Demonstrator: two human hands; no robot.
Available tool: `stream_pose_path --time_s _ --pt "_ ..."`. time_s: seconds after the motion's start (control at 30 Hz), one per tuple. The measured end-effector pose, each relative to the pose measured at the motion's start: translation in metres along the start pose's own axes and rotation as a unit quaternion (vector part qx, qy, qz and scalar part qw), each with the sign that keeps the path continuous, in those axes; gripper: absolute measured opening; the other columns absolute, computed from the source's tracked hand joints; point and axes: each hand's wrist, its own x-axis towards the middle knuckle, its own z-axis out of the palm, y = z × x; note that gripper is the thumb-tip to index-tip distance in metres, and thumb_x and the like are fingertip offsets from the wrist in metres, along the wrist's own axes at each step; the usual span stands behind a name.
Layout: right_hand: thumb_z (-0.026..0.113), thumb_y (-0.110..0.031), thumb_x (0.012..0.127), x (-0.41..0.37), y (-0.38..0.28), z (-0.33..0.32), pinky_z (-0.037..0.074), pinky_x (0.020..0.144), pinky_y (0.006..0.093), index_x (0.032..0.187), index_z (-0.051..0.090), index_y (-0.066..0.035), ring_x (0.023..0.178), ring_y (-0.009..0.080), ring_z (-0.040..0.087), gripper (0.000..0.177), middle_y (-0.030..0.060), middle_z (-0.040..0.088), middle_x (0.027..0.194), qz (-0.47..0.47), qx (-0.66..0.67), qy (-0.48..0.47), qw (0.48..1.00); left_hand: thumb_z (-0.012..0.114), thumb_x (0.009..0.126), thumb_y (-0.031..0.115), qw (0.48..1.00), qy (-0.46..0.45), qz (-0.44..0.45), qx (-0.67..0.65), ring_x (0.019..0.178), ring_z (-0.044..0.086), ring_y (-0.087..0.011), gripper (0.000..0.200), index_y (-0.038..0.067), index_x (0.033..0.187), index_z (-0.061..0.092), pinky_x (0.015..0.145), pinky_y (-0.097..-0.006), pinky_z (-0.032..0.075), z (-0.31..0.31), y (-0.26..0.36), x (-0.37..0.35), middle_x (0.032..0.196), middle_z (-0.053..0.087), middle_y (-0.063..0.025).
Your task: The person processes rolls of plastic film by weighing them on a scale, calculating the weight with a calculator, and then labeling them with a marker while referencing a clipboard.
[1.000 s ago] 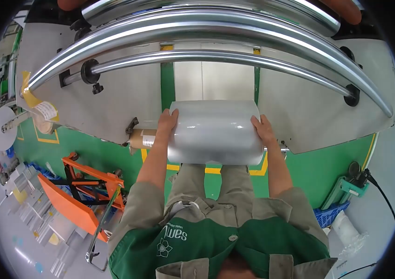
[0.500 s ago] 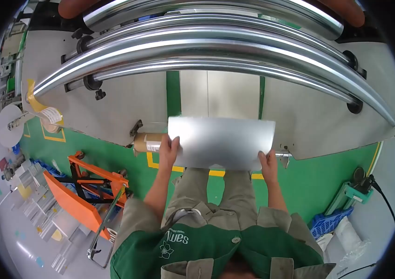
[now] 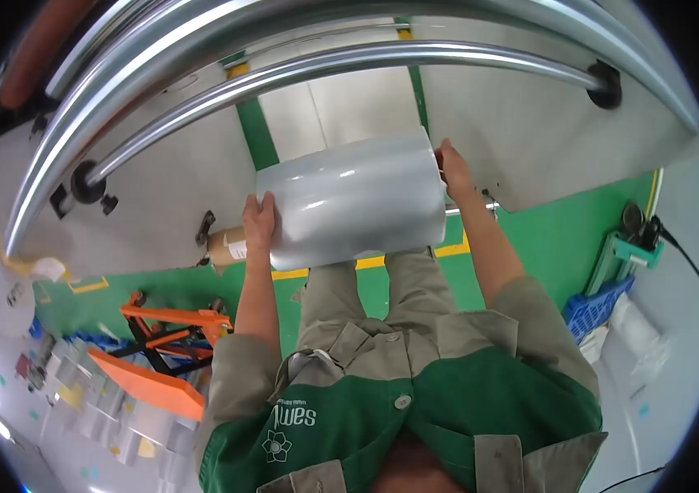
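On the green-and-grey work shirt (image 3: pixel 341 403), "sam" shows beside a flower emblem (image 3: pixel 277 446); the remaining letters are unclear. The cardboard core's (image 3: pixel 219 249) white label (image 3: pixel 237 249) is too small to read. The glossy, silvery film roll (image 3: pixel 353 201) lies tilted between both hands, below the steel bars (image 3: pixel 366 54). The left hand's (image 3: pixel 259 220) fingers clasp its left end; the right hand's (image 3: pixel 454 172), partly hidden, curl at its right end, their closure unclear.

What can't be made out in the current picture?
Head view:
Right hand: some fingers hidden by the hand itself and the silvery cylindrical roll.
White paper label on the brown cardboard tube: print too small.
Thick silver metal roller: cut off by top edge.
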Motion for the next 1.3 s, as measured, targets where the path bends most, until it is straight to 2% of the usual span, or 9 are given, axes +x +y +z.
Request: stream_pose_path --time_s 0.07,0.3,0.43,0.67,0.8,0.9,1.13,1.2,1.3 --pt "0.046 -0.032 0.09 0.019 0.016 0.006 0.05 0.069 0.034 0.106 0.06 0.0 0.079 0.0209 0.062 0.038 0.0114 0.065 0.09 0.103 0.01 -0.163 0.981 0.058 0.086 0.035 0.998 -0.01 -0.044 -0.043 0.066 0.046 -0.0241 0.04 -0.005 0.086 0.051 0.066 -0.0355 0.042 0.0 0.002 0.0 0.07 0.051 -0.016" --pt "0.054 -0.024 0.087 -0.051 -0.028 0.007 0.05 0.077 0.0331 0.111 0.059 0.002 0.087 0.0215 0.062 0.035 0.0145 0.065 0.098 0.199 0.001 -0.118 0.973 0.057 0.09 0.026 0.989 -0.013 0.015 -0.144 0.066 0.04 -0.0094 0.03 0.002 0.077 0.045 0.057 -0.026 0.035 -0.016 0.038 -0.027 0.069 0.042 -0.0002" --pt "0.058 -0.024 0.085 -0.071 0.009 -0.014 0.048 0.082 0.0289 0.117 0.056 0.001 0.092 0.0165 0.06 0.041 0.0116 0.064 0.104 -0.067 -0.045 -0.113 0.99 0.055 0.091 0.024 0.986 -0.002 0.075 -0.148 0.065 0.036 -0.007 0.027 0.005 0.076 0.043 0.056 -0.0227 0.032 -0.009 0.005 -0.033 0.068 0.038 0.003" --pt "0.057 -0.027 0.087 -0.111 0.044 -0.021 0.045 0.082 0.028 0.114 0.06 -0.001 0.091 0.015 0.058 0.038 0.0112 0.064 0.103 -0.156 0.03 0.036 0.987 0.054 0.091 0.031 0.994 0.005 0.047 -0.099 0.065 0.035 -0.0102 0.033 0.003 0.078 0.042 0.059 -0.0266 0.032 -0.01 0.008 -0.047 0.069 0.038 0.001" --pt "0.06 -0.025 0.083 -0.104 0.102 -0.03 0.047 0.07 0.0273 0.098 0.064 0.002 0.08 0.0163 0.062 0.031 0.012 0.065 0.086 0.052 -0.055 0.174 0.982 0.053 0.091 0.035 0.995 -0.004 0.042 -0.09 0.068 0.039 -0.0124 0.036 0.003 0.081 0.044 0.062 -0.0273 0.034 -0.007 0.012 -0.048 0.072 0.043 -0.0017" --pt "0.061 -0.02 0.08 -0.08 0.083 -0.043 0.048 0.068 0.0289 0.094 0.065 0.003 0.075 0.0185 0.061 0.027 0.0095 0.066 0.083 0.245 0.028 -0.018 0.969 0.051 0.091 0.036 0.997 0.008 0.038 -0.06 0.072 0.043 -0.0141 0.035 0.002 0.083 0.047 0.068 -0.0294 0.038 -0.005 0.013 -0.047 0.075 0.048 -0.0036" --pt "0.057 -0.024 0.078 -0.04 0.123 -0.017 0.051 0.076 0.0364 0.101 0.065 -0.003 0.09 0.0286 0.064 0.032 0.0161 0.064 0.102 0.092 -0.302 0.018 0.949 0.052 0.092 0.033 0.993 -0.048 -0.035 -0.1 0.088 0.048 -0.0179 0.029 0.006 0.1 0.054 0.079 -0.0337 0.04 -0.016 -0.015 -0.018 0.096 0.055 -0.0054" --pt "0.048 -0.022 0.084 -0.052 0.11 -0.025 0.048 0.084 0.0354 0.102 0.065 -0.006 0.099 0.0273 0.06 0.029 0.0131 0.062 0.109 -0.04 -0.451 -0.02 0.891 0.053 0.091 0.034 0.995 -0.022 -0.036 -0.087 0.085 0.046 -0.0174 0.035 -0.001 0.095 0.053 0.077 -0.0329 0.039 -0.017 0.02 -0.027 0.091 0.053 -0.0079" --pt "0.043 -0.019 0.087 -0.045 0.119 -0.027 0.047 0.087 0.0363 0.102 0.061 -0.005 0.097 0.0259 0.058 0.028 0.0117 0.06 0.106 0.035 -0.192 -0.006 0.981 0.053 0.092 0.032 0.982 -0.068 -0.069 -0.159 0.088 0.051 -0.0202 0.036 -0.003 0.1 0.054 0.079 -0.0353 0.042 -0.02 0.034 0.001 0.096 0.056 -0.0103"
